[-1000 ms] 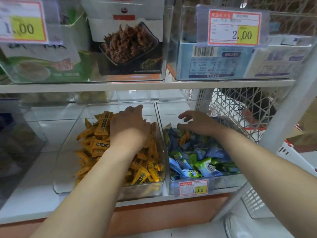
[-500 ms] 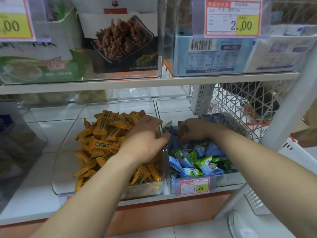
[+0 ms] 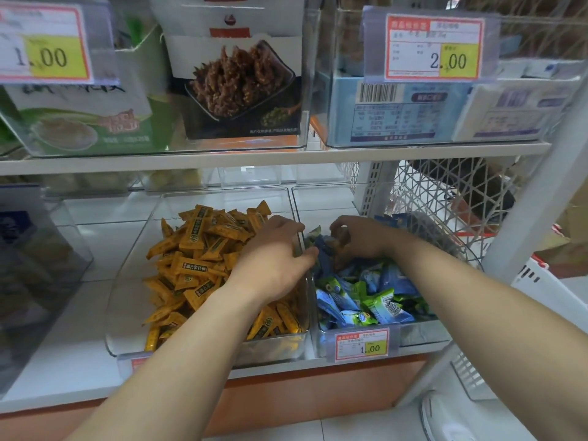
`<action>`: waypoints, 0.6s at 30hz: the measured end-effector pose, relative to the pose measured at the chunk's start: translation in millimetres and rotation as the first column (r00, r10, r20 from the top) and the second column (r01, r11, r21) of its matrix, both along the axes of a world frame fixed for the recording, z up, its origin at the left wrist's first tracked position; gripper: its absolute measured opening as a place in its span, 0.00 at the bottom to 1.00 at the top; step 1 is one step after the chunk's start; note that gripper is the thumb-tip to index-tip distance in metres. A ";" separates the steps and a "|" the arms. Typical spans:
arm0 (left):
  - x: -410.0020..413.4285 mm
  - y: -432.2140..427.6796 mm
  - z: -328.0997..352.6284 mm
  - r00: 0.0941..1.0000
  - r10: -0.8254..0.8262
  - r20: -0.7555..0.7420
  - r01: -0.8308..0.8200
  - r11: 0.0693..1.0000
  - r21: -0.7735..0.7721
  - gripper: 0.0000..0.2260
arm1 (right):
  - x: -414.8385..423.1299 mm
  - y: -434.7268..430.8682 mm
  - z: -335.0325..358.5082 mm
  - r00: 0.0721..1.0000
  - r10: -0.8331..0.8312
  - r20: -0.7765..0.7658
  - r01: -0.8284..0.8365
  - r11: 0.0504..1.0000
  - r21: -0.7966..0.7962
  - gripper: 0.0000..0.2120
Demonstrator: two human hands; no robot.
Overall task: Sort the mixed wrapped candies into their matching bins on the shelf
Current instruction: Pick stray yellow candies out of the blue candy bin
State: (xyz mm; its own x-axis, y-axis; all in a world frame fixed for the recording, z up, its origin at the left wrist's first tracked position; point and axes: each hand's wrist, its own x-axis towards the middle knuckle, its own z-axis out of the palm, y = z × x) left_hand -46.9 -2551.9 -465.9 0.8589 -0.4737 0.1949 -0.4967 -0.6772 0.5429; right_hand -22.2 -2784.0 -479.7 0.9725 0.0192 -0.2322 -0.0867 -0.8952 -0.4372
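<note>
Two clear bins stand side by side on the lower shelf. The left bin holds a heap of orange wrapped candies. The right bin holds blue and green wrapped candies. My left hand hovers over the right edge of the orange heap, fingers relaxed, thumb reaching across the divider, and it holds nothing that I can see. My right hand digs into the far left corner of the blue pile, fingertips curled on what looks like an orange candy, mostly hidden.
A price tag hangs on the right bin's front. The upper shelf board sits low over the bins, loaded with snack boxes. A white mesh side panel closes the right. Another clear bin stands at left; a white basket is outside.
My left hand slid right from the middle of the orange heap to the divider. My right hand curled down into the blue pile's near-left corner and closed its fingers.
</note>
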 end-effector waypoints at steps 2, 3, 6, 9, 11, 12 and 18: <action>0.1 0.3 0.2 1.000 -0.006 -0.006 0.006 1.000 -0.007 0.25 | -2.7 -5.2 2.6 0.996 -0.028 0.081 0.022 0.997 0.069 0.29; 0.5 0.4 0.4 1.000 -0.007 -0.010 0.007 1.000 -0.009 0.25 | -4.6 -8.4 5.0 0.989 -0.058 0.138 0.043 0.993 0.107 0.24; 1.8 0.0 -0.1 1.000 -0.003 -0.019 0.003 1.000 -0.014 0.25 | -11.9 -21.2 11.7 0.962 -0.126 0.244 0.066 0.969 0.238 0.14; 2.5 -1.2 0.0 0.999 -0.005 -0.032 0.004 1.000 -0.015 0.25 | -21.2 -29.0 14.5 0.967 -0.107 0.231 0.042 0.962 0.268 0.08; 2.0 -1.5 0.7 0.999 0.001 -0.038 -0.001 1.000 -0.014 0.24 | -25.3 -27.1 15.9 0.978 -0.083 0.190 0.034 0.968 0.250 0.06; 1.6 -1.7 1.0 0.999 0.004 -0.038 -0.005 1.000 -0.014 0.24 | -26.4 -23.6 17.3 0.988 -0.044 0.151 0.014 0.981 0.193 0.07; -1.3 -0.6 2.9 0.999 -0.002 -0.042 0.001 1.000 -0.013 0.24 | -30.6 -21.6 26.0 0.972 0.174 -0.157 -0.175 0.984 0.008 0.15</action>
